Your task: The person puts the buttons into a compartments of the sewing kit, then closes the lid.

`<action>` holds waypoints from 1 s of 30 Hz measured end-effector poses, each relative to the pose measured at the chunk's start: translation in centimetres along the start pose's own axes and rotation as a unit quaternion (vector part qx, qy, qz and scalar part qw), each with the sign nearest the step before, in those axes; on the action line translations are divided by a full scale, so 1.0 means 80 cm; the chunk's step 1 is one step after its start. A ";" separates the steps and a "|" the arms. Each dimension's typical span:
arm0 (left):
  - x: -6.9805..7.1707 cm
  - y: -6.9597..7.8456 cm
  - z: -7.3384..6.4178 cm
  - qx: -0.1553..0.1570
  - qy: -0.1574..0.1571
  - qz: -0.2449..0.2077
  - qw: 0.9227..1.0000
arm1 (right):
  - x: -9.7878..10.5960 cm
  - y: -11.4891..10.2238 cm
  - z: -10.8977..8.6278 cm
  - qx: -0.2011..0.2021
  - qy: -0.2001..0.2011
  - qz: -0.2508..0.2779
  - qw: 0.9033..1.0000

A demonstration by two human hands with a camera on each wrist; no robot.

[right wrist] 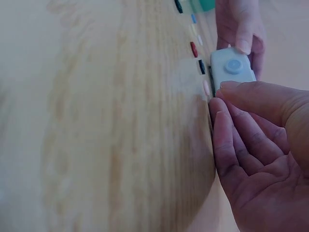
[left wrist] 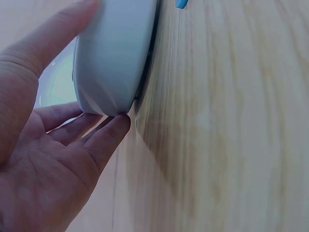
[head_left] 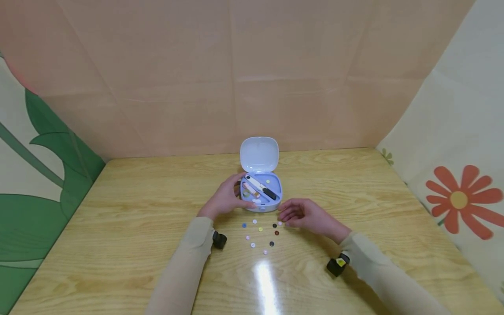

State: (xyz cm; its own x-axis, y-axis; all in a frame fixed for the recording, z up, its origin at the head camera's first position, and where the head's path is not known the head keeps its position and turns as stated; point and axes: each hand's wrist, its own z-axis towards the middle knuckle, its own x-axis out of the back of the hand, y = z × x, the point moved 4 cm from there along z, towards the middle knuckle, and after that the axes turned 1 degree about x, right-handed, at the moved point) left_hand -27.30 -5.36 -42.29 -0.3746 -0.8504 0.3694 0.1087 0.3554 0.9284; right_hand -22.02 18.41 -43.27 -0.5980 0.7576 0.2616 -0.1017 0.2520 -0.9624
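A small blue-and-white box [head_left: 272,207] stands on the table with its lid [head_left: 259,154] raised. Inside lie a white tool with a black end [head_left: 268,192], some small pink and brown pieces [head_left: 251,190] and a yellow button [head_left: 268,181]. My left hand [head_left: 226,197] grips the box's left side, thumb along the front and fingers round the side and back. Beside the front right corner is my right hand [head_left: 309,215], fingers loosely bent, thumb tip overlapping the box in the right wrist view. A pink button [head_left: 280,223] lies by its fingertips.
Several loose buttons lie in front of the box, among them a blue button [head_left: 244,225], a red-brown button [head_left: 277,233] and a black button [head_left: 271,243]. The wooden table [head_left: 130,245] meets a pinkish covered wall [head_left: 177,87] behind the box.
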 end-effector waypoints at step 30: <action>-0.001 -0.005 0.003 -0.006 0.003 -0.006 1.000 | -0.010 -0.001 0.005 0.009 0.045 -0.135 0.990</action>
State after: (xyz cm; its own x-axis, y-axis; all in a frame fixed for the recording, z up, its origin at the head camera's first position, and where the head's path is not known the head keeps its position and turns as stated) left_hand -27.53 -5.33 -42.74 -0.3700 -0.8574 0.3577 0.1142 0.3402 0.9334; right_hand -21.82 17.50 -43.40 -0.4741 0.7146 0.5143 -0.2635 0.4421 -0.8574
